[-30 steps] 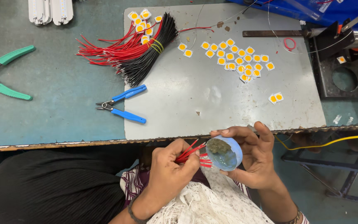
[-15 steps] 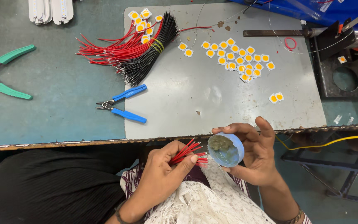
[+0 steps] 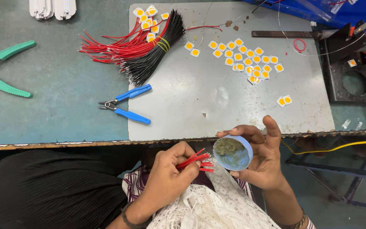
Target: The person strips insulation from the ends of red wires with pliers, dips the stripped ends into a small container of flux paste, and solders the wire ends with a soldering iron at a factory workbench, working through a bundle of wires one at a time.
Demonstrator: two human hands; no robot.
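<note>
A few red wires (image 3: 196,160) are gripped in the left hand (image 3: 170,174), tips just beside the small blue tub (image 3: 234,152) grasped by the right hand (image 3: 261,159). Most of the work is judged undone: a large wire bundle (image 3: 136,51) is left at the upper centre of the table (image 3: 56,85).

red wires (image 3: 195,161) bunched, blue tin (image 3: 234,153) tilted

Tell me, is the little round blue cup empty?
Not empty: the little round blue cup in the right hand holds a greenish-brown lump.

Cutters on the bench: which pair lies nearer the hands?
The blue-handled cutters, by the grey plate's left edge. The green-handled pair lies at the far left.
</note>
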